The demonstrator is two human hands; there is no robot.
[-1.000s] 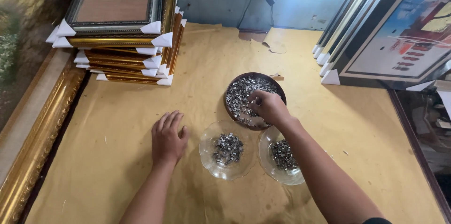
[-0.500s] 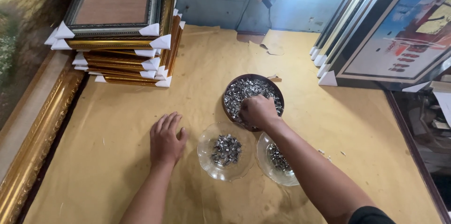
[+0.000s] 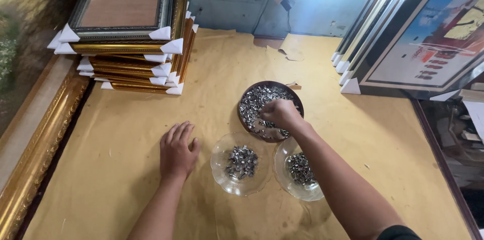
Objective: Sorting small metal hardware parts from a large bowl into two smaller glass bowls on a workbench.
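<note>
A dark round bowl (image 3: 297, 100) full of small silver metal clips sits at the middle of the paper-covered table (image 3: 136, 134). My right hand (image 3: 280, 114) reaches into it, fingers curled among the clips; whether it grips any is hidden. In front of the bowl stand two clear glass dishes, the left dish (image 3: 222, 169) and the right dish (image 3: 282, 177), each holding a small heap of clips. My left hand (image 3: 177, 150) lies flat on the table just left of the left dish, fingers spread, holding nothing.
A stack of gilded picture frames (image 3: 126, 33) with white corner guards stands at the back left. A long gold frame moulding (image 3: 38, 154) runs along the left edge. Large framed pictures (image 3: 418, 33) lean at the back right. A torn patch of paper (image 3: 290, 53) lies near the wall.
My right hand has shifted a little leftward inside the dark bowl, fingers digging into the clips. My left hand has stayed flat on the table.
</note>
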